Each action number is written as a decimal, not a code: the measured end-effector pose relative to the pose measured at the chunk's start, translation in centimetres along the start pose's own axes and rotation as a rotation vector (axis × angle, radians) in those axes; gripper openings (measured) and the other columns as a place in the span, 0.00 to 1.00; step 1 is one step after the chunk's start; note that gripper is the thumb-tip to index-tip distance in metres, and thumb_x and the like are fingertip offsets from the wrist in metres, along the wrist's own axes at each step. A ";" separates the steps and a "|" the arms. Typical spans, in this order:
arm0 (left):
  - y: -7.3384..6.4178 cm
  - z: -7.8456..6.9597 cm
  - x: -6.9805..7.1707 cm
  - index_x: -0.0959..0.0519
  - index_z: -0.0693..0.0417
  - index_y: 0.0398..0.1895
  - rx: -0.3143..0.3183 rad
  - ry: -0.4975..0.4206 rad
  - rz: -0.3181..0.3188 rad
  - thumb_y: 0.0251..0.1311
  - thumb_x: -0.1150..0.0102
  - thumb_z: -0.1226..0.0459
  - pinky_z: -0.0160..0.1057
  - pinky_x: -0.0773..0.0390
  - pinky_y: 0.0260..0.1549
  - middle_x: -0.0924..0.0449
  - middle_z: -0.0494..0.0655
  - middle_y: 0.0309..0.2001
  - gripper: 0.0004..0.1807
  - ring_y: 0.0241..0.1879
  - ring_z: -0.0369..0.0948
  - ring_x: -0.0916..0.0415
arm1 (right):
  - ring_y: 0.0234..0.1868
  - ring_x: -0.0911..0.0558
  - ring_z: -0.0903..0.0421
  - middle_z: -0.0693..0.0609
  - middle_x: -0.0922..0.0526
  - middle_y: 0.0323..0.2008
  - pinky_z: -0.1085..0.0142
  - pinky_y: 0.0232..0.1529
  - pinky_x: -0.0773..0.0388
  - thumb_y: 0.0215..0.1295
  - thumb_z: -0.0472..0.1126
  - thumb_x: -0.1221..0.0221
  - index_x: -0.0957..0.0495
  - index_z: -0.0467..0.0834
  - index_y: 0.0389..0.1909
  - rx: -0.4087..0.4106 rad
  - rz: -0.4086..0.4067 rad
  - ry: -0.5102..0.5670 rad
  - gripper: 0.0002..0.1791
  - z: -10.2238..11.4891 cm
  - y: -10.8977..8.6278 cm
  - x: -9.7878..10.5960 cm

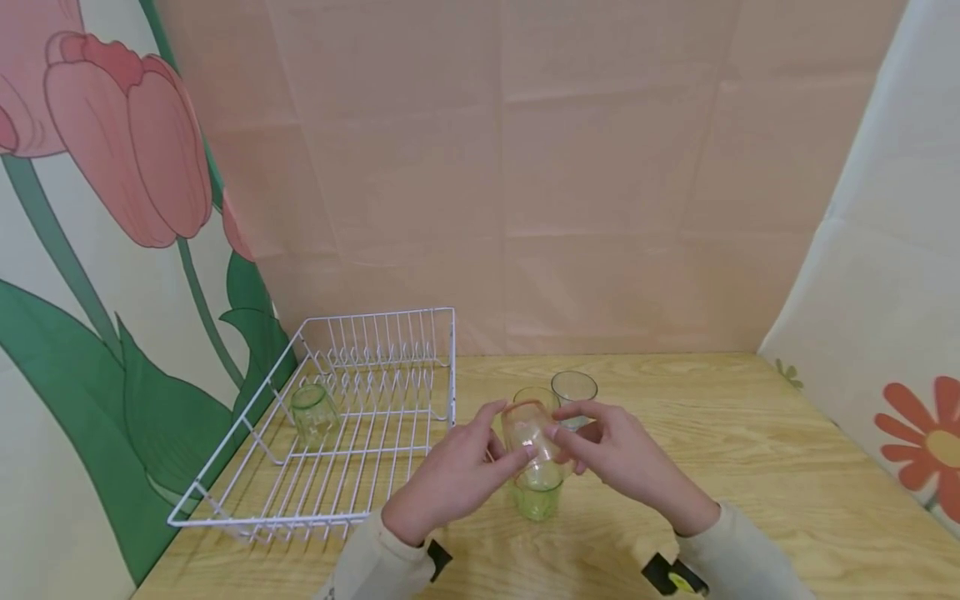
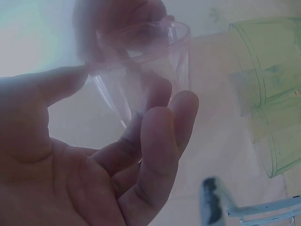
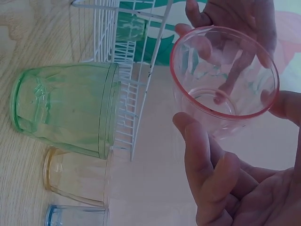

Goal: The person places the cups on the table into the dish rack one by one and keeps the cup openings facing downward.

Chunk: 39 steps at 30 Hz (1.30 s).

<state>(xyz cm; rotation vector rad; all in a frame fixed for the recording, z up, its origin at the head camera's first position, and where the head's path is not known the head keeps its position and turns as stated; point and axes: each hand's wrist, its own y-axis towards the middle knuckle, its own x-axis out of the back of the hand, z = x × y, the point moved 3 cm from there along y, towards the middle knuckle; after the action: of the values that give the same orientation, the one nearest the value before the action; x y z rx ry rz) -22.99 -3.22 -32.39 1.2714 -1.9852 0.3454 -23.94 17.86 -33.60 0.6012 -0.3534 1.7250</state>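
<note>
Both hands hold a clear drinking glass with a pink rim [image 1: 525, 427] in the air above the table. My left hand [image 1: 468, 468] has its thumb and fingers round it from the left. From the right, my right hand [image 1: 626, 457] grips it between thumb and fingers. In the right wrist view the mouth of the pink-rimmed glass [image 3: 221, 94] tilts toward the camera. Below and partly behind it stands a green glass [image 1: 538, 502]. An amber glass [image 3: 77, 176] and a blue glass [image 1: 574, 387] stand in line beyond the green one.
A white wire dish rack [image 1: 315, 522] stands on the left of the wooden table [image 1: 712, 433]. Toward its left side sits another green glass [image 1: 315, 421]. Printed cloth [image 1: 127, 158] hangs at the left, and a plain pinkish sheet [image 1: 510, 183] covers the back.
</note>
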 end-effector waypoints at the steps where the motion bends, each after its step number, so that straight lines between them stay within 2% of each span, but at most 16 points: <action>1: 0.0 0.0 0.0 0.40 0.57 0.74 0.001 -0.003 0.001 0.68 0.47 0.39 0.34 0.24 0.30 0.21 0.32 0.29 0.42 0.26 0.30 0.25 | 0.27 0.16 0.53 0.49 0.12 0.32 0.58 0.31 0.22 0.69 0.58 0.40 0.26 0.39 0.62 0.006 0.003 0.000 0.31 0.0 0.0 0.0; 5: 0.0 0.1 0.0 0.39 0.55 0.73 -0.006 -0.018 0.006 0.67 0.46 0.38 0.35 0.24 0.27 0.21 0.34 0.28 0.42 0.24 0.32 0.25 | 0.30 0.15 0.55 0.51 0.12 0.35 0.59 0.33 0.21 0.69 0.57 0.40 0.25 0.39 0.61 0.015 0.004 -0.010 0.30 -0.1 0.1 -0.1; 9: 0.0 0.1 -0.2 0.37 0.48 0.72 -0.027 -0.025 0.008 0.65 0.45 0.37 0.35 0.24 0.23 0.22 0.36 0.29 0.39 0.23 0.33 0.25 | 0.33 0.15 0.58 0.51 0.12 0.36 0.60 0.33 0.21 0.69 0.58 0.41 0.24 0.39 0.60 0.014 -0.005 -0.041 0.30 -0.2 0.1 -0.1; 19: -0.2 0.0 -0.1 0.36 0.39 0.71 -0.061 -0.021 0.016 0.64 0.40 0.40 0.35 0.24 0.24 0.23 0.39 0.33 0.35 0.24 0.33 0.24 | 0.33 0.15 0.59 0.52 0.12 0.33 0.60 0.32 0.21 0.67 0.59 0.38 0.22 0.38 0.56 0.021 -0.006 -0.056 0.30 0.1 0.1 -0.4; 25: -0.3 0.2 -0.1 0.37 0.40 0.72 -0.057 -0.032 0.029 0.64 0.40 0.41 0.34 0.23 0.25 0.22 0.40 0.35 0.36 0.25 0.31 0.24 | 0.32 0.16 0.59 0.54 0.13 0.30 0.60 0.32 0.22 0.66 0.59 0.37 0.22 0.39 0.56 0.010 -0.010 -0.076 0.30 0.0 0.0 -0.5; 32: -0.1 0.2 0.4 0.39 0.51 0.73 0.009 -0.057 0.000 0.67 0.47 0.38 0.36 0.23 0.29 0.20 0.39 0.37 0.40 0.28 0.34 0.24 | 0.34 0.16 0.60 0.54 0.13 0.33 0.60 0.34 0.21 0.65 0.59 0.36 0.25 0.39 0.60 0.023 -0.028 -0.109 0.32 0.1 -0.1 -0.4; 39: 0.1 0.3 0.6 0.35 0.53 0.71 0.033 -0.064 -0.018 0.68 0.47 0.38 0.37 0.23 0.30 0.20 0.38 0.35 0.39 0.28 0.34 0.24 | 0.36 0.16 0.59 0.54 0.14 0.35 0.60 0.35 0.20 0.61 0.61 0.34 0.24 0.44 0.59 0.000 -0.038 -0.096 0.33 0.1 -0.1 -0.7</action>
<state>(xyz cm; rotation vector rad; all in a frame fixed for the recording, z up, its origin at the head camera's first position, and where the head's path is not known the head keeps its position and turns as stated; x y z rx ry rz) -23.34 -3.75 -32.18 1.3354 -2.0282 0.3344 -23.71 17.29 -33.91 0.6877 -0.4069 1.6635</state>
